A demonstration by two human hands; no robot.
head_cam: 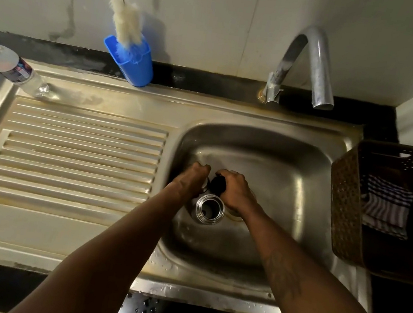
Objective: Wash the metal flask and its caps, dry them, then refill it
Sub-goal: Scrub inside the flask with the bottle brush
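The metal flask [210,208] stands open-mouthed in the sink [304,170], centre frame, just below both hands. The right hand [236,191] curls its fingers round a black cap [218,183]. The left hand [191,178] closes over a mostly hidden silvery cap [205,185]. The steel is stiff and likely slippery when wet, so grip the body.

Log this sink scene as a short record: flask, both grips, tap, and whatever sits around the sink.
flask: stands in the sink, mouth open
left grip: holds a metal part, mostly hidden
right grip: holds the black cap
tap: no water seen
behind: brush in blue cup
left: bottle
right: basket with striped cloth
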